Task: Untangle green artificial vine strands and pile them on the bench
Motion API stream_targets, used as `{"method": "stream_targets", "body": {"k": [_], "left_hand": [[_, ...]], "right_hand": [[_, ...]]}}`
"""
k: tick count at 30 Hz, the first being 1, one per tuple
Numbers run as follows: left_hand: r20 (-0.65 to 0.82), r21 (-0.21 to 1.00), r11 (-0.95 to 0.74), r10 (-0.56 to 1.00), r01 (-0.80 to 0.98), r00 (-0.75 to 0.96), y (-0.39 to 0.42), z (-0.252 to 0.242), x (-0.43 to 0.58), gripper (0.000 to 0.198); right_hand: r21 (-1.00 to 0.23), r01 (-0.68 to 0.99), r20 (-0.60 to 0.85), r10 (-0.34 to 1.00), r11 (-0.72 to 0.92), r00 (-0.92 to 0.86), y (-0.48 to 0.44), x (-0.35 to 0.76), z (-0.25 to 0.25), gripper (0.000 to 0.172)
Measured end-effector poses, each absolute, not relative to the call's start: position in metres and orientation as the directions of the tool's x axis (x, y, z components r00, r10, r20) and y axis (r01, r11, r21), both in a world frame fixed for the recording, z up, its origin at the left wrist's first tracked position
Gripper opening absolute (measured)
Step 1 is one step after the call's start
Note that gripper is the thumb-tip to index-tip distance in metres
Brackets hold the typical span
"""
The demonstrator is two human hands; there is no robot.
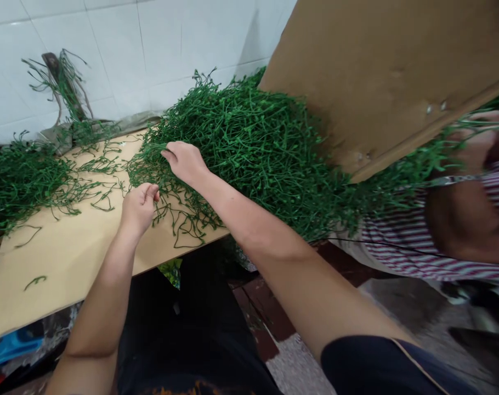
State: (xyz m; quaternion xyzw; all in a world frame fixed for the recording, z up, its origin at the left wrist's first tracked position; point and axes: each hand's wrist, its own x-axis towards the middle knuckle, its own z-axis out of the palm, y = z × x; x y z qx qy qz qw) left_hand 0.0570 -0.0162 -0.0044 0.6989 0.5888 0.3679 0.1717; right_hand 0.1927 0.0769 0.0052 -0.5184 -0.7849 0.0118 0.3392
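A big heap of thin green stems with small bud-like tips (249, 137) lies on the tan board (68, 258). My right hand (187, 163) reaches to the heap's left edge, thumb and fingers pinched together on green stems. Just below and to the left, my left hand (140, 207) is closed, its thumb pressed against the fingers. Whatever it may hold is too small to make out. Loose stems (187, 222) are scattered on the board beside both hands.
Another pile of green stems (19, 175) lies at the left. Several stems hang over an upright brown post (62, 82) by the white tiled wall (109, 44). A large brown panel (389, 77) leans at the right, near another person's arm (467, 208) and striped clothing.
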Motion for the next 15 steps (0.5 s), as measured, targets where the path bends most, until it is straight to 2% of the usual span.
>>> {"method": "stream_targets", "body": {"k": [5, 7, 9, 11, 12, 15], "left_hand": [[0.347, 0.717, -0.191, 0.932, 0.67, -0.106, -0.022, 0.0, 0.059, 0.031], [0.38, 0.715, -0.184, 0.912, 0.674, -0.153, -0.035, 0.005, 0.051, 0.031], [0.423, 0.723, -0.194, 0.883, 0.663, -0.202, -0.051, 0.008, 0.037, 0.031], [0.402, 0.782, -0.171, 0.873, 0.6, -0.275, -0.06, 0.005, 0.022, 0.032], [0.356, 0.827, -0.157, 0.889, 0.54, -0.287, -0.06, 0.002, 0.017, 0.033], [0.264, 0.926, -0.167, 0.927, 0.338, -0.266, -0.051, -0.006, 0.015, 0.034]], "right_hand": [[-0.332, 0.821, 0.516, 0.818, 0.464, -0.254, 0.091, 0.179, 0.013, 0.029], [-0.381, 0.849, 0.482, 0.862, 0.366, -0.155, 0.102, 0.192, 0.017, 0.027], [-0.46, 0.866, 0.419, 0.908, 0.198, 0.015, 0.113, 0.212, 0.022, 0.026], [-0.537, 0.837, 0.379, 0.917, 0.11, 0.123, 0.119, 0.227, 0.029, 0.03], [-0.573, 0.809, 0.356, 0.929, 0.134, 0.099, 0.118, 0.229, 0.032, 0.029], [-0.64, 0.671, 0.39, 0.911, 0.375, -0.137, 0.105, 0.214, 0.044, 0.03]]}}
